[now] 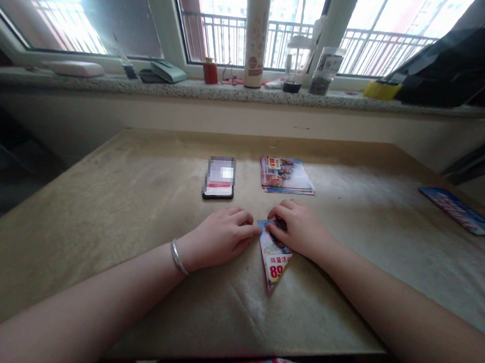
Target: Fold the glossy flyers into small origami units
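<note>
A printed paper flyer (pixel 276 264), folded into a triangle, lies on the table with its narrow tip towards me. My right hand (pixel 301 226) is closed at its upper right part, with bent fingers and thumb pressing on the paper. From the other side my left hand (pixel 223 235), wearing a silver bangle (pixel 179 257), has its fingers curled together. One left fingertip touches the flyer's upper left corner. The paper under my right fingers is partly hidden. Just beyond the hands sits a stack of similar flyers (pixel 288 174).
A phone (pixel 219 179) lies left of the stack on the tan-covered table (pixel 101 206). A blue printed sheet (pixel 458 210) rests near the right edge. Along the stone windowsill (pixel 215 92) stand a tall bottle (pixel 257 37), a red jar (pixel 210 71) and clear containers (pixel 326 71).
</note>
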A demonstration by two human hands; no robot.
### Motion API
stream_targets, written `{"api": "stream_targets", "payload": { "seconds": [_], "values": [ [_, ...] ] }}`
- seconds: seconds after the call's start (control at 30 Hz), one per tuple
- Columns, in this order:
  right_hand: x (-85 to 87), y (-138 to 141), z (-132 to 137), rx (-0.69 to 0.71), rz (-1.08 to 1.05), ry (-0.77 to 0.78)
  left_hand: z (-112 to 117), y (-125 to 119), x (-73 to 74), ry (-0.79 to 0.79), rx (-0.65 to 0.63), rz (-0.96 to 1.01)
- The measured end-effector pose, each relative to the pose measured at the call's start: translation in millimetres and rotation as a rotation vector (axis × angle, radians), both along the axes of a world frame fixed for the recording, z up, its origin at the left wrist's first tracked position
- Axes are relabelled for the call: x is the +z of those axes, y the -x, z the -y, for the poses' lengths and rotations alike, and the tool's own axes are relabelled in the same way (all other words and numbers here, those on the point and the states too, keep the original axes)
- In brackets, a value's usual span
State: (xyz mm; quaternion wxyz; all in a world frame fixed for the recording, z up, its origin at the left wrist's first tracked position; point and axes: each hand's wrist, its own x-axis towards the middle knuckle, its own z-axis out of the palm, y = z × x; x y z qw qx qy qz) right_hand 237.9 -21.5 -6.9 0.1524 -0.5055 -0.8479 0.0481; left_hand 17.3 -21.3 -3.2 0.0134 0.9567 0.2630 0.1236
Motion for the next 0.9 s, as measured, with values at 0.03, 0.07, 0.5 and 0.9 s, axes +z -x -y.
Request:
{"api": "stream_targets", "payload": {
  "seconds": [0.03,0.07,0.5,0.9],
  "values": [
    [-0.6,0.4,-0.4,0.001,0.007,0.003,-0.1,0.0,0.0,0.003,0.001,0.001],
    [-1.4,0.7,-0.8,-0.001,0.011,0.007,-0.4,0.1,0.0,0.007,0.000,0.002],
    [-6.7,1.4,-5.0,0.027,-0.032,0.031,0.4,-1.7,1.0,0.176,0.118,0.077],
    [-1.6,9.2,4.9,-0.014,0.065,-0.065,4.2,-10.7,-2.6,0.155,0.195,0.100]
  ]
}}
